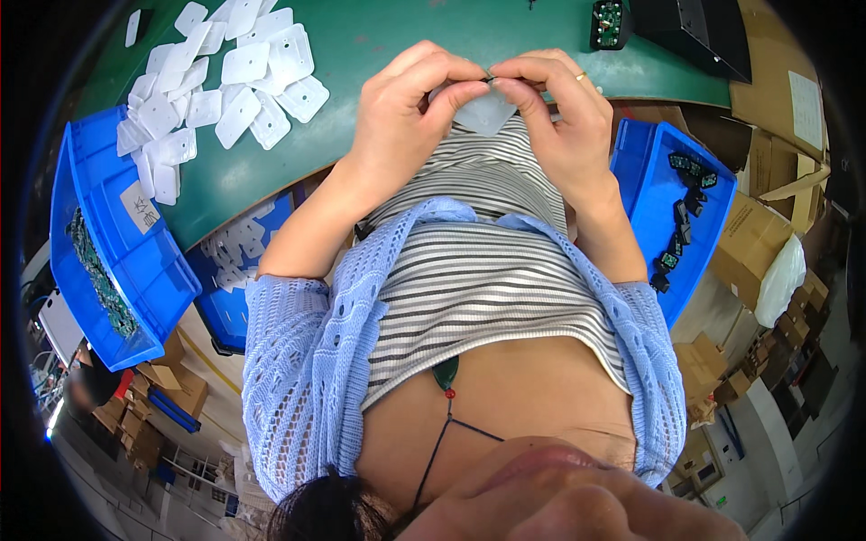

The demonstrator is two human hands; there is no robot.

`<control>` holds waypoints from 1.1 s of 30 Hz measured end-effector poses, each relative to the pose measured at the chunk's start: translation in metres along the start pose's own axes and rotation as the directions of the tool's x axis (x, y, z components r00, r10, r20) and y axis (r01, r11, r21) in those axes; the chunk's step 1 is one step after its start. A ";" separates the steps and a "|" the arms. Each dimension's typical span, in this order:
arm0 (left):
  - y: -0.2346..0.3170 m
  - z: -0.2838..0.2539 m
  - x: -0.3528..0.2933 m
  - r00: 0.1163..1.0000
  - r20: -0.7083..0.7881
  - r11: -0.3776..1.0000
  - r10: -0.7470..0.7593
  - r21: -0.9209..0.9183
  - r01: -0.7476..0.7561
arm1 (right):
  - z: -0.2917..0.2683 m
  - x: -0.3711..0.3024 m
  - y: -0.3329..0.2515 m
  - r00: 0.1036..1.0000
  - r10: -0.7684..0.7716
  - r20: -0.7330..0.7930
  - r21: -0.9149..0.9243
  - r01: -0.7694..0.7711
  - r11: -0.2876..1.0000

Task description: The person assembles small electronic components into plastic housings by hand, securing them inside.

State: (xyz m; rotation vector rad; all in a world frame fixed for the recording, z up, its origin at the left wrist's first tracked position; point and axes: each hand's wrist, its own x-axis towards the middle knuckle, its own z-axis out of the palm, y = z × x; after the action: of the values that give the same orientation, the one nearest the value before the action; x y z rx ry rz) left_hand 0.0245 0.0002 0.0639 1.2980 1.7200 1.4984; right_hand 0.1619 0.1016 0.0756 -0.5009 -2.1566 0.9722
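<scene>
Pale plate at the desk's near edge, between left hand and right hand.
Each grip pinches its upper edge, thumb to forefinger; small dark bit there, too small to name. White plates heaped left; black case far right; blue bins flank green desktop; cardboard boxes beyond, right.

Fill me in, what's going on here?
The person's left hand and right hand hold a translucent pale plate near the edge of a green table; a dark bit where they meet is too small to identify. White plates lie loosely heaped on its left side. A blue bin on the right holds small black parts.
</scene>
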 end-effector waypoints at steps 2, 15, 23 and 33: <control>0.003 -0.002 -0.002 0.997 0.024 0.995 -0.072 -0.065 0.074 | 0.001 0.000 0.001 0.999 -0.048 -0.006 -0.044 0.048 0.998; -0.014 0.007 -0.017 0.936 0.125 0.776 -0.330 -0.529 0.345 | 0.013 -0.017 0.006 0.954 0.299 -0.031 0.111 -0.294 0.949; -0.015 0.014 -0.020 0.983 -0.024 0.867 -0.183 -0.476 0.150 | 0.012 -0.017 0.013 0.823 0.521 0.226 0.357 -0.567 0.742; -0.013 0.008 -0.019 0.962 0.054 0.788 -0.266 -0.563 0.249 | 0.004 -0.013 0.014 0.947 0.319 -0.030 0.152 -0.311 0.938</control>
State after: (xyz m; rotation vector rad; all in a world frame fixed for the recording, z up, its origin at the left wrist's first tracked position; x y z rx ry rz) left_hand 0.0346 -0.0123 0.0453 0.6983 1.2474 1.6844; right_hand 0.1684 0.1010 0.0571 -0.8099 -1.9740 1.2642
